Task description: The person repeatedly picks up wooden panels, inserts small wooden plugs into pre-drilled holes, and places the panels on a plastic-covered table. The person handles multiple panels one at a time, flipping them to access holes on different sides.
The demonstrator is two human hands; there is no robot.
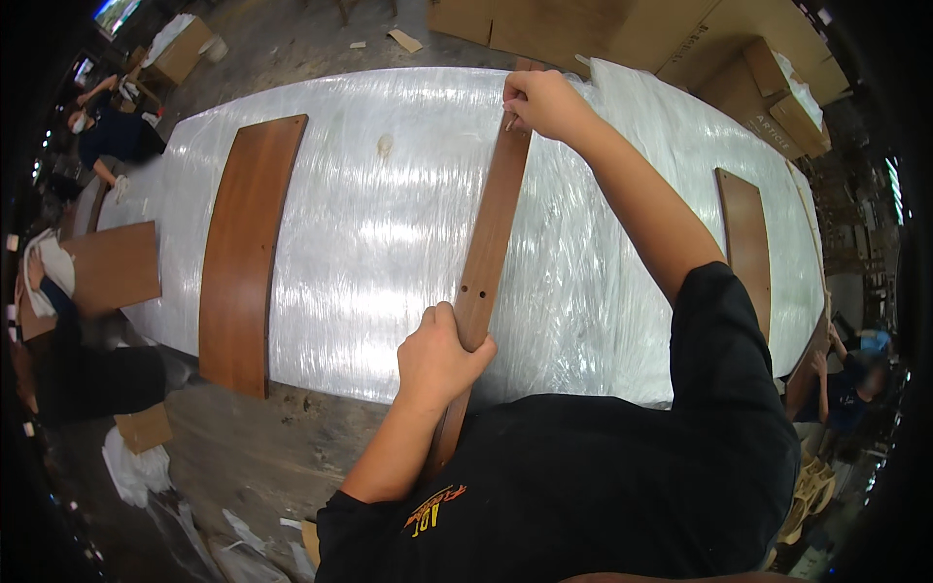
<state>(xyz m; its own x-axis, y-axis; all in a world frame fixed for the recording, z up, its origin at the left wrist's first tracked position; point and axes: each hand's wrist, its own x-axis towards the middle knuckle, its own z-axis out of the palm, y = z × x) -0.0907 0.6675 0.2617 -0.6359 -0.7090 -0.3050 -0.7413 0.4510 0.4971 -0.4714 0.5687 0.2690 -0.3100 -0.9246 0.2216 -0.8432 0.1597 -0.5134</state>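
Observation:
A long, narrow brown wooden rail (pixel 498 214) runs away from my body across the plastic-wrapped table (pixel 369 194). Two dark round holes show midway along it. My left hand (pixel 439 358) is wrapped around the rail's nearer part, just below those holes. Near the far end, my right hand (pixel 546 105) is closed in a pinch at the rail's surface. Something small and pale seems to be between its fingertips, too small to make out. The rail's near end passes in front of my shirt and is partly hidden.
A wide curved wooden panel (pixel 251 253) lies to the left, and another wooden panel (pixel 746 243) to the right. People work at the left and right edges; one at left handles a brown board (pixel 115 262). Cardboard boxes (pixel 777 97) stand behind the table.

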